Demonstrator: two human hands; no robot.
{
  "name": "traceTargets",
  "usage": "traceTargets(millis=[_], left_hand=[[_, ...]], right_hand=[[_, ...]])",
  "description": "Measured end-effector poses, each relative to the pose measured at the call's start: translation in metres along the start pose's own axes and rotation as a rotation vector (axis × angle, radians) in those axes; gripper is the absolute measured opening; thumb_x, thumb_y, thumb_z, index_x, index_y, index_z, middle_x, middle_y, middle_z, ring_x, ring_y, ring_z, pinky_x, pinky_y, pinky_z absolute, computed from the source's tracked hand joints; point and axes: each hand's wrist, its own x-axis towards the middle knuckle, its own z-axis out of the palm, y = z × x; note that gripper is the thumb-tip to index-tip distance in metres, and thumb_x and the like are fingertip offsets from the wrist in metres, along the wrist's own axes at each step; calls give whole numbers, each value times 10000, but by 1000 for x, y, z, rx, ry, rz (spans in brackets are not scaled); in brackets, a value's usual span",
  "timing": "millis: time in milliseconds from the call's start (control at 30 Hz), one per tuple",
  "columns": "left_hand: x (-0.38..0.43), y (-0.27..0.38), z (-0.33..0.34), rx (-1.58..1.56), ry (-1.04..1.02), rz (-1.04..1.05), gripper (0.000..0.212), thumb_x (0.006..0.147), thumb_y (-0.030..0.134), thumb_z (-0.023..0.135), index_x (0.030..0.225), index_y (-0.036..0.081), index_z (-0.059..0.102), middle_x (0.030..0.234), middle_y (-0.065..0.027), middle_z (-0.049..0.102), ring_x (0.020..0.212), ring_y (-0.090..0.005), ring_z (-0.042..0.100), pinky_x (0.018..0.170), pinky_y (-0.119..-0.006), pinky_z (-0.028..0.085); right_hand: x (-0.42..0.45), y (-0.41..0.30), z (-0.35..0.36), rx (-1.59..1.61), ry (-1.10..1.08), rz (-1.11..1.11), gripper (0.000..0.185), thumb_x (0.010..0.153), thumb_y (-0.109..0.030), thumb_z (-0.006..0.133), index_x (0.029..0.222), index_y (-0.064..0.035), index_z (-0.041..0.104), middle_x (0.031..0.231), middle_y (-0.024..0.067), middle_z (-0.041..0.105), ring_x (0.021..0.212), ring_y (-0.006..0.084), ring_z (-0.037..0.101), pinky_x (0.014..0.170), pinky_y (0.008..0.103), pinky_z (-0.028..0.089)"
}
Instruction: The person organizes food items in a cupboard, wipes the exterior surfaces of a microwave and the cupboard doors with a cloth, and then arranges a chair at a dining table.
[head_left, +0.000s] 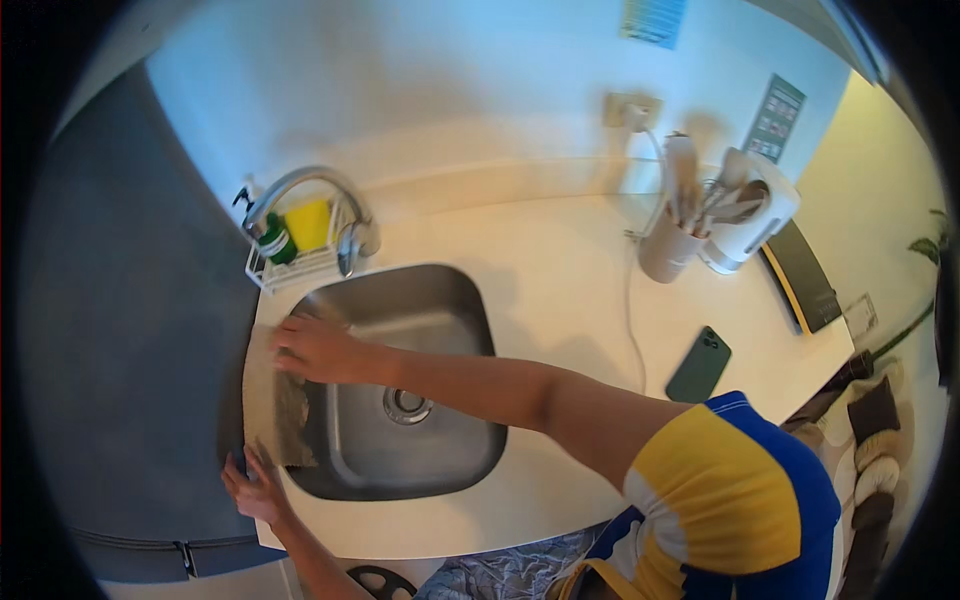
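A beige cloth (261, 405) lies along the left rim of the stainless steel sink (450, 457), its darker, frayed-looking side hanging into the basin. My right hand (322, 351) reaches across the sink, its bent fingers on the upper part of the cloth; motion blurs them slightly. At the cloth's lower left corner is my left hand (255, 491), by the counter's left edge. Its fingers are spread, and whether they pinch the corner is unclear. A round drain (408, 405) shows below my right forearm.
A curved chrome faucet (307, 174) rises behind the sink, beside a white wire rack (300, 268) with a green bottle (277, 241) and yellow sponge or cloth (307, 223). Rightward stand a utensil holder (667, 251), white kettle (757, 217) and phone (699, 366). A grey panel (142, 337) borders the counter.
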Motion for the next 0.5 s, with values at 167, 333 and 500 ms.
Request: traceTargets(millis=[167,333,500], left_hand=[[-21,15,-19,-50,146,84,259,901,211,546,1018,-18,580,956,-147,584,927,-315,556,741,-417,465],[-67,98,-67,-389,146,184,223,901,84,525,1071,-56,561,1033,-183,548,973,-320,529,836,-407,432],[-105,172,-131,-447,104,222,199,892,30,496,1048,-81,551,1050,-207,540,1002,-333,530,854,-433,429]], right_hand=[[-116,38,-180,-220,634,118,257,872,-86,469,1097,34,505,1094,215,532,1060,358,506,921,394,418],[-116,120,-386,-1268,944,618,394,810,-42,456,1182,88,430,1201,252,429,1150,388,383,966,456,301],[-92,140,-457,-1361,379,1372,438,848,-182,464,1241,10,496,1229,208,508,1091,411,485,853,545,378]])
